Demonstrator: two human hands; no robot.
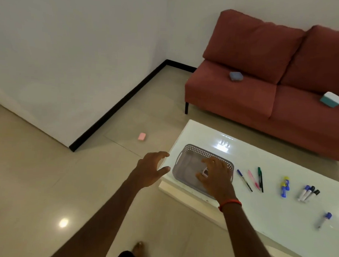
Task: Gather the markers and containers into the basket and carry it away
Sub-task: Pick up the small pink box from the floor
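A grey perforated basket (184, 164) rests at the left end of the white table (258, 210). My right hand (216, 179) hovers over the basket, thumb and fingers around a small pink-white container (205, 171). To the left of the basket's end, over the floor, is my left hand (151, 169), open and holding nothing. Right of the basket lie a blue pen (244, 180), a pink pen (253, 179) and a green pen (260, 179). Further right are two blue-and-yellow tubes (284, 186), three whiteboard markers (308, 192) and a single blue-capped marker (324, 219).
A pink container (141, 136) lies on the tiled floor left of the table. A red sofa (244, 96) behind the table carries a blue container (236, 76) and a teal-and-white container (332, 99). White walls with a black skirting stand at the left.
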